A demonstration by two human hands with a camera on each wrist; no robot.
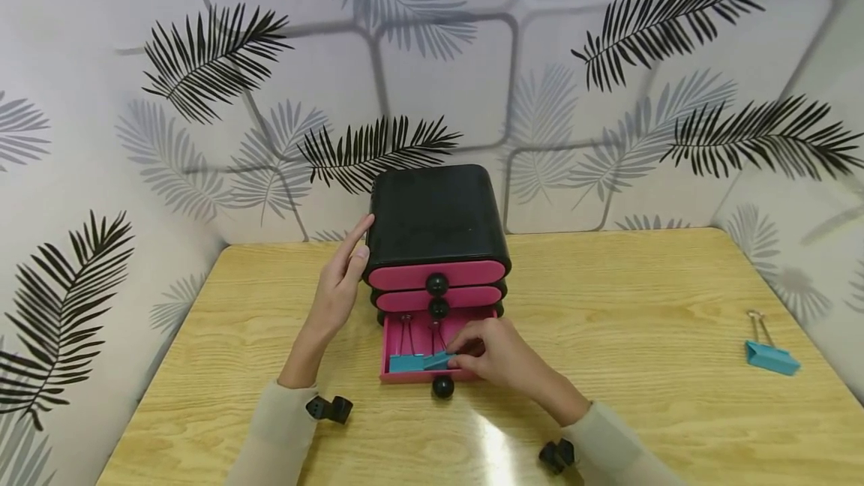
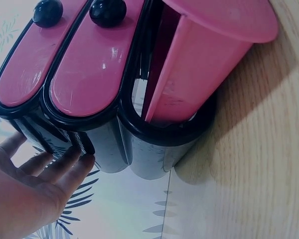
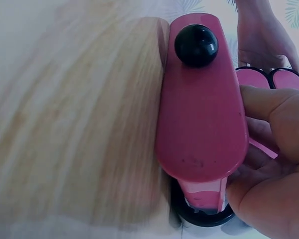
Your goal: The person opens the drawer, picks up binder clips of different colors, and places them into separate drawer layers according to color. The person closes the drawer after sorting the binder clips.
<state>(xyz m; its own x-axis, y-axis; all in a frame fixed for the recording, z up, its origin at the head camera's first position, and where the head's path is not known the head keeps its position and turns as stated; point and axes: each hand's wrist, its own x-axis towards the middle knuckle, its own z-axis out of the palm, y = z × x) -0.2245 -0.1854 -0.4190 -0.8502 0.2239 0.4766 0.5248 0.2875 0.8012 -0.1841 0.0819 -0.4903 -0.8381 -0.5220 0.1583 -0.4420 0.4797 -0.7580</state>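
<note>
A black three-tier drawer unit with pink fronts stands on the table, its bottom drawer pulled out. Inside that drawer lie two blue binder clips, a left one and a right one, their wire handles toward the back. My right hand reaches over the drawer and pinches the right clip's end between thumb and fingers; in the right wrist view the hand's fingertips are hidden behind the drawer front. My left hand rests against the unit's left side, fingers extended.
Another blue binder clip lies on the wooden table at the far right. A wall with leaf-patterned covering rises behind the unit. Round black knobs stick out from the drawer fronts.
</note>
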